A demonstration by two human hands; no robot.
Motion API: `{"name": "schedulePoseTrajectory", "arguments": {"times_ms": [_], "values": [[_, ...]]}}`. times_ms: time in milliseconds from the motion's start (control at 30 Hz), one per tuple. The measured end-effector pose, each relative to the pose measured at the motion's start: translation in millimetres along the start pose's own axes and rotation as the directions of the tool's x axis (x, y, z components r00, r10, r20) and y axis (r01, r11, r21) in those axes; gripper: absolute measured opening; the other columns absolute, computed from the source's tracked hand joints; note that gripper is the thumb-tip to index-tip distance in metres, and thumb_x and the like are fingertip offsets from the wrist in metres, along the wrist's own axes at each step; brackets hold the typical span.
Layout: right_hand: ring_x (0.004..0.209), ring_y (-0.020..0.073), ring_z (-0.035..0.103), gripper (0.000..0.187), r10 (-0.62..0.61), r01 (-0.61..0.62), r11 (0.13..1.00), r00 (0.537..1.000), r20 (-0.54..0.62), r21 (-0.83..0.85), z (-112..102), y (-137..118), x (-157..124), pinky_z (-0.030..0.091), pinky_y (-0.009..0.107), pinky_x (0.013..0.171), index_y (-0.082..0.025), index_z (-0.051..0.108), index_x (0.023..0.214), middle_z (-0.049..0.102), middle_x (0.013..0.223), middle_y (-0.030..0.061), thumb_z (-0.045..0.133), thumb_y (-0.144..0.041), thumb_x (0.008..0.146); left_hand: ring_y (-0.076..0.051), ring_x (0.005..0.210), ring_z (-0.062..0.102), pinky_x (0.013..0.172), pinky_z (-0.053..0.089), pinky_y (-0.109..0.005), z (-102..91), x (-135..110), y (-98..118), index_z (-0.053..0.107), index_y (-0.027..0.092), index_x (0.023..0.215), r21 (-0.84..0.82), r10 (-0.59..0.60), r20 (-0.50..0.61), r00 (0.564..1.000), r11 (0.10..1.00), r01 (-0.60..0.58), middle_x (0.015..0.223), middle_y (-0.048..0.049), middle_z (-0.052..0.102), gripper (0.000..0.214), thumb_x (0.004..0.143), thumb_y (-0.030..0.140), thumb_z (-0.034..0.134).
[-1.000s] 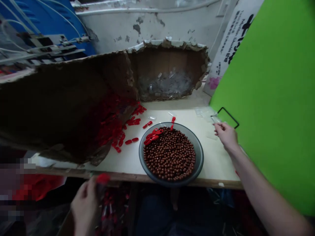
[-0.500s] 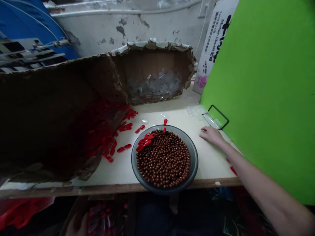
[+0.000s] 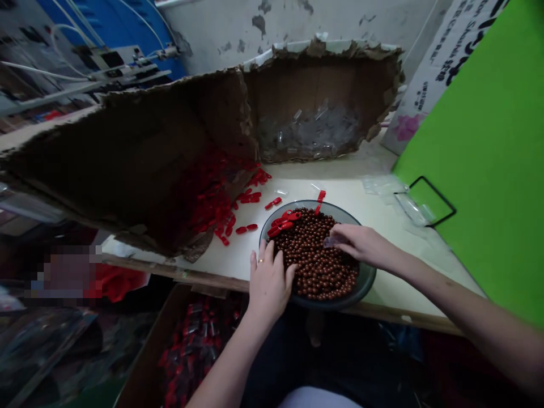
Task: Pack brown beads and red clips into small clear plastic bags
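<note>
A grey bowl [image 3: 369, 279] full of small round brown balls [image 3: 318, 272] stands at the table's front edge. My right hand [image 3: 361, 243] is over the bowl's right side, its fingers pinching a small clear plastic piece [image 3: 332, 242] just above or touching the balls. Over the left rim lies my left hand [image 3: 270, 280], fingers spread and nothing visible in them. Several glossy red plastic pieces [image 3: 283, 222] rest on the balls at the back left. Another red piece [image 3: 320, 202] leans at the back rim.
A torn cardboard box [image 3: 144, 130] on the left spills red pieces [image 3: 215, 195] onto the table. Behind, another cardboard compartment [image 3: 374, 85] holds clear plastic pieces [image 3: 323, 131]. At right are a green panel [image 3: 484, 147], a black wire loop [image 3: 447, 202] and clear plastic packaging [image 3: 382, 185]. Below sits a filled box [image 3: 195, 345].
My right hand has moved left from beside the green panel to the bowl, now with a clear piece. My left hand has risen from below the table to the rim. The view has shifted leftward.
</note>
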State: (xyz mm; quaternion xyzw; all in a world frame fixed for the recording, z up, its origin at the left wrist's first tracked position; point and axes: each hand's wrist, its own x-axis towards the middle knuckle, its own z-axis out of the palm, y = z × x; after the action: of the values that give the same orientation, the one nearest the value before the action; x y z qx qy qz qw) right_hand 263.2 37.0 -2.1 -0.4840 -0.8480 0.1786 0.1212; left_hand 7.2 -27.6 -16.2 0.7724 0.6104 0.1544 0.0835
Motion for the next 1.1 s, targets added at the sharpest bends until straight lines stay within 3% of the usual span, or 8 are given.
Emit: {"name": "schedulePoseTrajectory", "arguments": {"times_ms": [200, 300, 500, 633, 733, 833, 967, 1100], "values": [[0.080, 0.0215, 0.060, 0.017, -0.056, 0.068, 0.898, 0.998, 0.040, -0.435, -2, 12, 30, 0.039, 0.029, 0.063, -0.020, 0.060, 0.093, 0.063, 0.090, 0.0088, 0.046, -0.010, 0.089, -0.031, 0.134, 0.041, 0.114, 0.023, -0.057, -3.5, 4, 8, 0.054, 0.012, 0.125, 0.007, 0.067, 0.117, 0.991, 0.998, -0.069, 0.137, -0.0163, 0.053, 0.044, 0.094, 0.040, 0.042], [0.081, 0.0220, 0.060, 0.020, -0.070, 0.098, 0.902, 0.994, 0.080, -0.421, 3, 6, 39, 0.038, 0.029, 0.063, -0.018, 0.063, 0.090, 0.063, 0.089, 0.0100, 0.045, -0.008, 0.088, -0.028, 0.130, 0.046, 0.116, 0.019, -0.056, -0.5, 4, 9, 0.056, 0.016, 0.123, 0.007, 0.070, 0.098, 0.993, 0.997, -0.071, 0.136, -0.0136, 0.055, 0.041, 0.095, 0.040, 0.038], [0.079, 0.0167, 0.062, 0.020, -0.150, 0.195, 0.954, 0.969, 0.198, -0.228, 36, -26, 40, 0.042, 0.026, 0.068, -0.019, 0.064, 0.087, 0.066, 0.088, 0.0048, 0.051, -0.005, 0.082, -0.027, 0.128, 0.047, 0.115, 0.019, -0.057, 4.3, 1, 7, 0.060, 0.018, 0.117, -0.010, 0.081, 0.061, 0.995, 0.997, -0.080, 0.135, -0.0124, 0.055, 0.037, 0.094, 0.039, 0.040], [0.085, 0.0157, 0.064, 0.021, -0.097, 0.066, 0.980, 0.981, 0.166, 0.185, 41, -25, 33, 0.045, 0.026, 0.079, -0.020, 0.063, 0.093, 0.069, 0.092, 0.0010, 0.054, -0.007, 0.078, -0.027, 0.127, 0.049, 0.115, 0.018, -0.057, 3.9, 2, 6, 0.060, 0.018, 0.115, -0.060, 0.082, 0.053, 0.995, 0.995, -0.079, 0.132, -0.0121, 0.057, 0.035, 0.094, 0.040, 0.042], [0.087, 0.0175, 0.064, 0.015, 0.004, -0.092, 0.820, 0.988, 0.156, 0.565, 35, -21, 25, 0.047, 0.031, 0.083, -0.019, 0.062, 0.094, 0.069, 0.093, 0.0013, 0.061, -0.018, 0.079, -0.027, 0.127, 0.049, 0.115, 0.017, -0.057, 1.8, 3, 5, 0.054, 0.019, 0.124, -0.136, 0.073, 0.034, 0.997, 0.988, -0.068, 0.132, -0.0128, 0.057, 0.038, 0.093, 0.039, 0.044], [0.090, 0.0181, 0.064, 0.023, 0.051, -0.148, 0.618, 0.988, 0.149, 0.772, 27, -25, 17, 0.047, 0.034, 0.087, -0.018, 0.061, 0.094, 0.069, 0.095, 0.0026, 0.069, -0.031, 0.077, -0.025, 0.127, 0.050, 0.115, 0.020, -0.056, -2.0, 6, 5, 0.053, 0.020, 0.125, -0.274, 0.065, -0.008, 0.998, 0.960, -0.064, 0.132, -0.0113, 0.058, 0.036, 0.092, 0.033, 0.048], [0.088, 0.0177, 0.065, 0.030, 0.156, -0.155, 0.499, 0.984, 0.087, 0.853, 14, -39, 9, 0.047, 0.035, 0.087, -0.019, 0.061, 0.093, 0.070, 0.094, 0.0026, 0.075, -0.035, 0.072, -0.023, 0.120, 0.055, 0.107, 0.038, -0.043, -5.9, 17, 12, 0.056, 0.021, 0.123, -0.593, 0.082, -0.062, 0.995, 0.799, -0.102, 0.127, -0.0094, 0.062, 0.037, 0.086, 0.026, 0.058], [0.085, 0.0179, 0.065, 0.030, 0.179, -0.092, 0.518, 0.984, -0.003, 0.850, 3, -51, 7, 0.049, 0.035, 0.085, -0.020, 0.062, 0.091, 0.070, 0.091, 0.0019, 0.077, -0.035, 0.070, -0.021, 0.104, 0.065, 0.095, 0.049, -0.036, -4.5, 29, 24, 0.060, 0.018, 0.116, -0.890, 0.056, 0.019, 0.998, 0.455, -0.009, 0.113, -0.0100, 0.069, 0.034, 0.082, 0.022, 0.062]]}}
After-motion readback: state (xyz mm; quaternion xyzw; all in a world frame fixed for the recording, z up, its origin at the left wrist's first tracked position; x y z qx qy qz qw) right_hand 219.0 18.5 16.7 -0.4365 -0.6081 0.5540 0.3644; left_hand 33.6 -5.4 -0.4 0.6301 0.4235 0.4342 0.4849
